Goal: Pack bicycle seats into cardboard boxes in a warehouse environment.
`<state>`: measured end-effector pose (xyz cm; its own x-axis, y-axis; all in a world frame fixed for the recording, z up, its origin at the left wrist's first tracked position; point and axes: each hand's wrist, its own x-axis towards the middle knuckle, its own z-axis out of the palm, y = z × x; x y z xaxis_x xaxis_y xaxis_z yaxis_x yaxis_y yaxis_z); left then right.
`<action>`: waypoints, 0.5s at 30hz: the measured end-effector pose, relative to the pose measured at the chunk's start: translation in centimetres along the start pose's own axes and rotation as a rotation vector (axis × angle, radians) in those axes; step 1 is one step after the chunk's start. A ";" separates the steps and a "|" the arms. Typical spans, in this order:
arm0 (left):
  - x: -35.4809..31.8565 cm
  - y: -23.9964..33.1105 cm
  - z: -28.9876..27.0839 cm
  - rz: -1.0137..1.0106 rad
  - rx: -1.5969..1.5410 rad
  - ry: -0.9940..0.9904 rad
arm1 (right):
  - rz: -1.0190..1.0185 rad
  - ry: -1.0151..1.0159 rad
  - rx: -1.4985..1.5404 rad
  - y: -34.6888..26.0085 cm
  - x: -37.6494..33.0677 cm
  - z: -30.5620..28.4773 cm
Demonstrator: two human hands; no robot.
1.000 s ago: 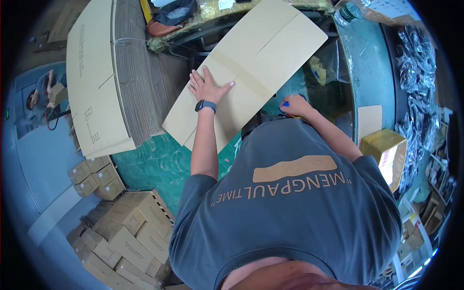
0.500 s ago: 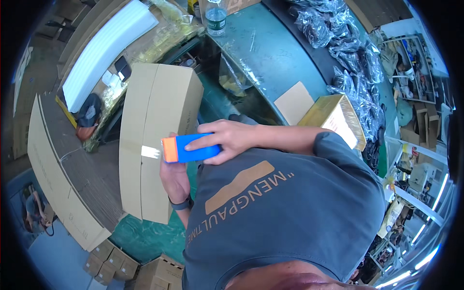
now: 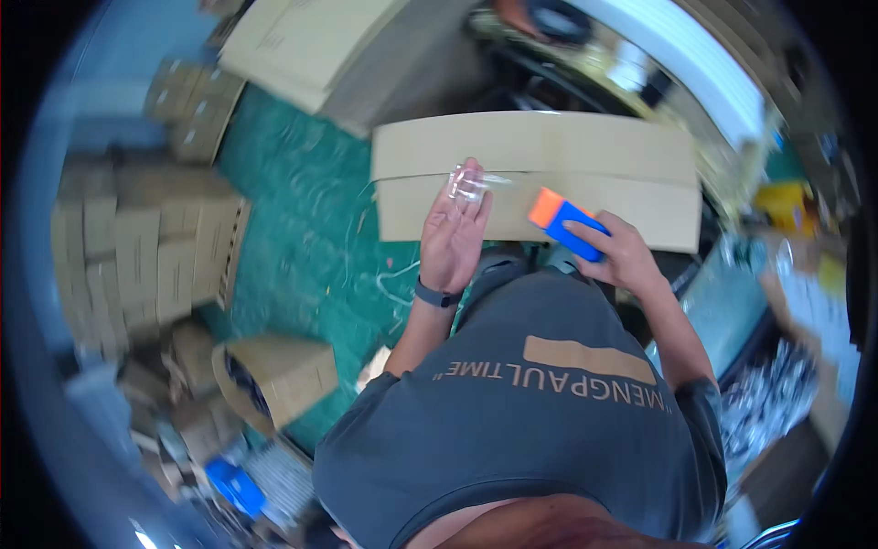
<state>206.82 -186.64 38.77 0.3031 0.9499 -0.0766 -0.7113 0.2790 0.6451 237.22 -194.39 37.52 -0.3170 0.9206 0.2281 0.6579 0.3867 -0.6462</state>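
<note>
Change: half a second ago the blue-and-orange tape dispenser (image 3: 567,226) was raised at the chest; now it rides the flat cardboard box (image 3: 535,178) seam, taping apparently begun.
Left hand (image 3: 455,236): fingers flat, pinning clear tape (image 3: 468,181), 11 o'clock of the dispenser.
Right hand (image 3: 622,256): grip closed around the dispenser.
Hidden: tabletop under the box; blurred surroundings.

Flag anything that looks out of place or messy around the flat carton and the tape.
The strip of clear tape under the left hand looks crumpled where it crosses the flat carton. A small box lies tipped on the green floor, with loose white scraps nearby.
</note>
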 end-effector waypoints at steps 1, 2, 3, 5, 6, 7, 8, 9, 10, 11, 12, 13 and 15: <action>0.4 1.2 -3.1 0.048 -0.003 0.114 | 0.022 -0.118 0.000 0.8 2.0 0.5; 0.7 2.6 -7.1 0.053 -0.042 0.237 | -0.011 -0.190 0.008 0.4 4.7 1.8; 1.3 3.7 -10.5 0.082 -0.044 0.273 | -0.036 -0.259 0.005 0.6 7.3 3.0; 2.7 5.7 -16.0 0.167 0.078 0.541 | -0.132 -0.279 0.019 -0.7 13.6 6.1; 3.8 7.0 -18.8 0.171 0.075 0.560 | -0.201 -0.264 0.015 -1.7 17.0 7.8; 4.8 8.4 -21.7 0.224 0.086 0.634 | -0.198 -0.278 0.023 -2.5 20.0 9.6; 5.8 9.2 -24.5 0.271 0.098 0.703 | -0.170 -0.365 0.001 -3.0 22.8 11.1; 6.7 9.4 -27.1 0.261 0.089 0.714 | -0.141 -0.456 -0.025 -3.1 25.1 12.4; 8.1 9.4 -29.7 0.234 0.150 0.742 | -0.133 -0.464 -0.030 -2.8 27.0 13.9; 9.4 9.2 -32.8 0.208 0.214 0.771 | -0.133 -0.504 -0.071 -2.6 28.6 15.6; 9.4 8.3 -37.3 0.154 0.258 0.775 | -0.148 -0.549 -0.109 -2.3 29.8 17.2; 9.7 6.9 -40.5 0.153 0.251 0.785 | -0.150 -0.561 -0.108 -1.6 30.7 18.6; 8.8 4.8 -45.8 -0.171 0.532 0.794 | -0.121 -0.640 -0.136 -1.3 31.6 20.9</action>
<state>177.03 -170.50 6.33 -0.2794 0.7755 -0.5662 -0.2585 0.5071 0.8222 212.03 -166.99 30.32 -0.7096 0.6722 -0.2114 0.6592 0.5273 -0.5361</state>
